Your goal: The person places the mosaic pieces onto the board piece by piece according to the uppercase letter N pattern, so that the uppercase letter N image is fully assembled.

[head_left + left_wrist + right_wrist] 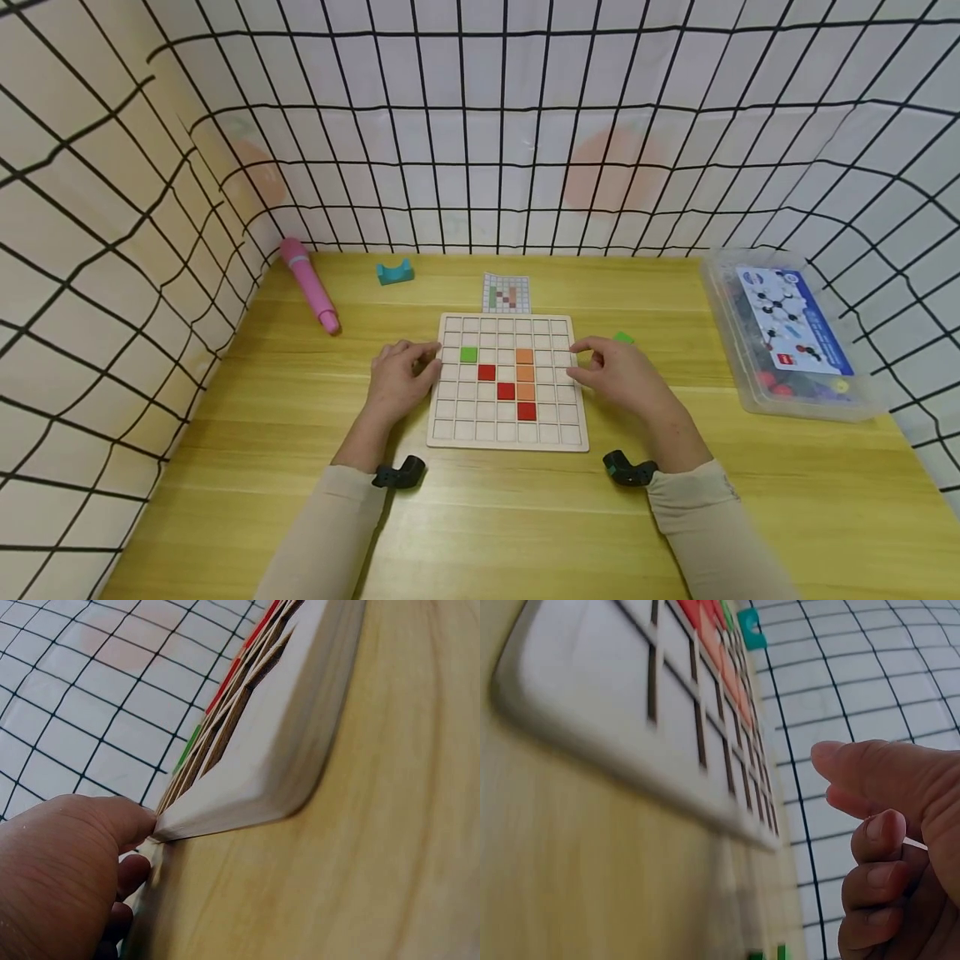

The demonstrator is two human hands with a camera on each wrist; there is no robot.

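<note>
While board (465,408) sits on worktop (495,533) | left hand (399,377) relaxed, thumb touching board edge | right hand (628,377) fingers parted, empty | I'd say uneven nudge could jog tiles (506,391) askew

box label (795,321) — print unreadably small

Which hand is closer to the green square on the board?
Left. The left hand is left of the green square, close by; the right hand is across the board, farther away.
</note>
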